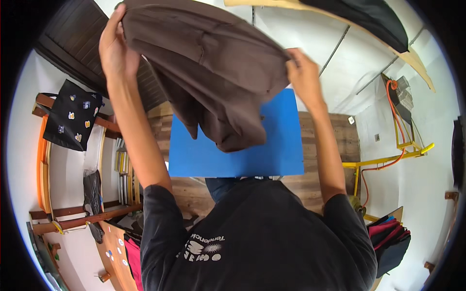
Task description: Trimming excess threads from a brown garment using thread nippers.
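Note:
A dark brown piece of cloth [218,65], perhaps a garment, is stretched in the air between my two raised hands. My left hand [118,47] grips its upper left corner, thumb up along the edge. At the other side, my right hand [304,72] pinches the right edge of the cloth. The fabric sags in loose folds, and its lower end hangs over a blue tabletop [233,160] in front of me. Whether the lowest fold touches the tabletop I cannot tell. Part of the blue surface is hidden behind the cloth.
At left a black bag [72,114] with small printed figures hangs from a wooden rail. A yellow metal frame [386,160] with an orange hose stands at right. Folded dark and red fabrics [391,243] lie lower right. Overhead, black cloth [367,22] rests on a pale wooden board.

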Demonstrator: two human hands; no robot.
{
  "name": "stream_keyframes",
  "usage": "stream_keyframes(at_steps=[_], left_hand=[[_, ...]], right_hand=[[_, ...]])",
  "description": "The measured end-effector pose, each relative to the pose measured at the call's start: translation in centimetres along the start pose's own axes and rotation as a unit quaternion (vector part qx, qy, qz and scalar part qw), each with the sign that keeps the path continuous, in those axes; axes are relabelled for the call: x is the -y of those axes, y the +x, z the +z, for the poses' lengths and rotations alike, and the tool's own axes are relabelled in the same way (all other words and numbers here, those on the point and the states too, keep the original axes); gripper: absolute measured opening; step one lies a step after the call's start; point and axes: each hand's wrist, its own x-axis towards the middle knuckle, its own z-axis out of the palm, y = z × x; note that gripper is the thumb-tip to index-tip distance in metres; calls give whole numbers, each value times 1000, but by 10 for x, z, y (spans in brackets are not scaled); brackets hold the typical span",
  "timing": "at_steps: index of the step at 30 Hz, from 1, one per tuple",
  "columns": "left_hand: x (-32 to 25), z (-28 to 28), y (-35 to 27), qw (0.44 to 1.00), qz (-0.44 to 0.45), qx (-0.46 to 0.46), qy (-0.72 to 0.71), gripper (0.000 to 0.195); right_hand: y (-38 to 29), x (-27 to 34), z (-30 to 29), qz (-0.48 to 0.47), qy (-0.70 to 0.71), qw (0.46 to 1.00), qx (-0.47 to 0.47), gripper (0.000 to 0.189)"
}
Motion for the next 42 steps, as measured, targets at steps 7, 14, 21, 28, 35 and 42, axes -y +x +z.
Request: stream_keyframes(at_steps=[7,14,21,28,35,42], left_hand=[[-39,30,-77,997,66,13,34,59],[-10,-19,-177,985,-118,13,124,78],[12,-115,-289,880,-380,-127,-257,29],[-8,-71,-343,841,-496,-133,-168,6],[-4,-73,-323,950,-279,41,136,29],[-19,-63,-299,967,-244,37,71,13]], right_hand=[[-6,44,-108,107,151,937,297,23],[-115,-47,-79,311,187,871,330,28],[-130,-30,-49,248,-112,919,286,15],[-8,172,10,-63,-115,990,56,28],[151,113,65,-173,-448,874,72,37],[178,93,77,-223,-520,818,101,24]])
